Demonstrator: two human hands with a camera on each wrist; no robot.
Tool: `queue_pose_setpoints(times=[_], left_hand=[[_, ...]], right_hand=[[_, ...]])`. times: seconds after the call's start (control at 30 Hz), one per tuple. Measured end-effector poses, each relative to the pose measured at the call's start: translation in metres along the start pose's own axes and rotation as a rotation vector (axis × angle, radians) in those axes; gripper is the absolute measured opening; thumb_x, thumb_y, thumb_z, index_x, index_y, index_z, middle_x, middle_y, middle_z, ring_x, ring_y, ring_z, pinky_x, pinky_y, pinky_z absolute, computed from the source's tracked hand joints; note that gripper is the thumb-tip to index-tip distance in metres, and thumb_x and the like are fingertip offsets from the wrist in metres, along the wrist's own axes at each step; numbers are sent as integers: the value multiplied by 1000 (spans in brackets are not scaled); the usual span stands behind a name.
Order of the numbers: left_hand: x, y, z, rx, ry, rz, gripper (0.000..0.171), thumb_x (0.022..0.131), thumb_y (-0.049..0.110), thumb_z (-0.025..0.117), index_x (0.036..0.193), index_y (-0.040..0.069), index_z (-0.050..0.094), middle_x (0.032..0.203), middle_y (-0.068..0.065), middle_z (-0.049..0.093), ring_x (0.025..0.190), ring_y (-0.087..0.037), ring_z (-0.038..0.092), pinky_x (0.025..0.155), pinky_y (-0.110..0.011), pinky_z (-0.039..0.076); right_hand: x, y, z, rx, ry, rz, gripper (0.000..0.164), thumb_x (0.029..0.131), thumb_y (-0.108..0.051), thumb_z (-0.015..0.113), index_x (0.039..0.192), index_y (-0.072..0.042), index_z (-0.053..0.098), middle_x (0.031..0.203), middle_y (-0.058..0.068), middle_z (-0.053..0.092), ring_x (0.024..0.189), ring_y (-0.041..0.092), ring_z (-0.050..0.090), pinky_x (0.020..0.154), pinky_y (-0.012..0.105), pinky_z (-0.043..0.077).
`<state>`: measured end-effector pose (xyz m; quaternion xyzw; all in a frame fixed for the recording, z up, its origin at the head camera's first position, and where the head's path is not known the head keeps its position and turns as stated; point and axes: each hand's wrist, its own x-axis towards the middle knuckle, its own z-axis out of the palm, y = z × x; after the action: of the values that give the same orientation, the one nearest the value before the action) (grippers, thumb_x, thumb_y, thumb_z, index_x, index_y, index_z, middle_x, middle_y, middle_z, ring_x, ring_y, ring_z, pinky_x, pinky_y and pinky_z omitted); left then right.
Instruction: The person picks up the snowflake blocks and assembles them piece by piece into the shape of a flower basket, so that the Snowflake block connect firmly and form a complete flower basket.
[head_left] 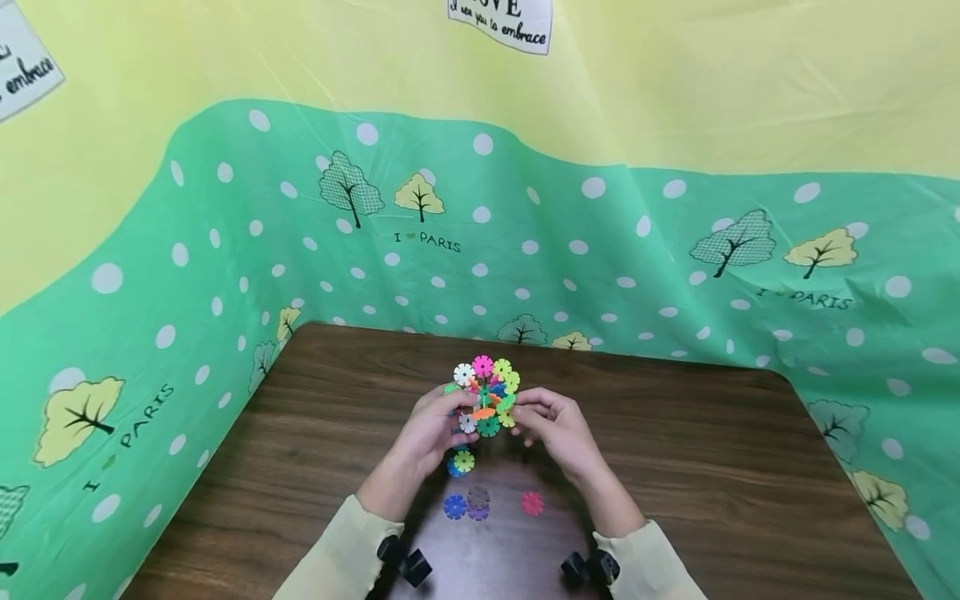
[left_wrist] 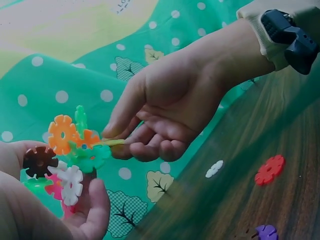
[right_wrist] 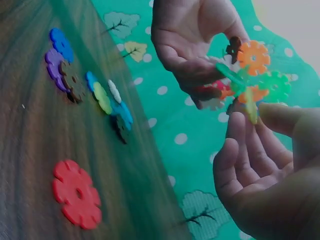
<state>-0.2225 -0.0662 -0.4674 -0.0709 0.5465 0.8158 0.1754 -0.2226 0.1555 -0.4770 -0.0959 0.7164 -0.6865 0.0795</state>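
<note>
A cluster of interlocking snowflake discs [head_left: 487,427] in pink, white, green, orange and other colours is held up above the table between both hands. My left hand [head_left: 431,429] grips it from the left side, fingers curled beneath the brown, white and pink discs [left_wrist: 71,185]. From the other side my right hand [head_left: 558,429] pinches a yellow disc [right_wrist: 251,106] between thumb and fingers. That yellow disc touches the cluster beside an orange disc [left_wrist: 63,135] and a green one; whether it is slotted in cannot be made out.
Loose discs lie on the dark wooden table [head_left: 675,467]: a red disc [head_left: 532,503], a blue disc [head_left: 454,507], overlapping brown and purple discs [head_left: 478,500], and a yellow-green disc [head_left: 464,461] over blue. A polka-dot cloth [head_left: 592,250] hangs behind the table's far edge.
</note>
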Motion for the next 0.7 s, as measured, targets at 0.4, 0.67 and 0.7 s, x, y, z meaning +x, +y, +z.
queue_pose_setpoints(times=[0.4, 0.67, 0.7], left_hand=[[2, 3, -1, -42, -32, 15, 19, 88, 20, 73, 102, 11, 62, 92, 2, 67, 84, -15, 65, 78, -42, 60], [-2, 7, -3, -52, -37, 27, 6, 90, 18, 68, 91, 14, 64, 86, 4, 68, 81, -14, 66, 77, -40, 60], [-2, 7, -3, -55, -43, 28, 5, 90, 17, 68, 89, 14, 64, 84, 4, 68, 79, -13, 65, 76, -39, 60]], right_hand=[[-14, -7, -42, -266, 12, 0, 28, 98, -12, 70, 120, 4, 66, 103, 23, 74, 84, 27, 73, 64, 37, 60], [-14, 5, -89, -761, -93, 60, 24, 93, -19, 75, 112, -5, 72, 94, 3, 71, 77, 16, 62, 63, 28, 51], [-14, 9, -92, -798, -102, 66, 24, 93, -19, 76, 112, -6, 72, 93, 2, 70, 77, 14, 60, 64, 28, 50]])
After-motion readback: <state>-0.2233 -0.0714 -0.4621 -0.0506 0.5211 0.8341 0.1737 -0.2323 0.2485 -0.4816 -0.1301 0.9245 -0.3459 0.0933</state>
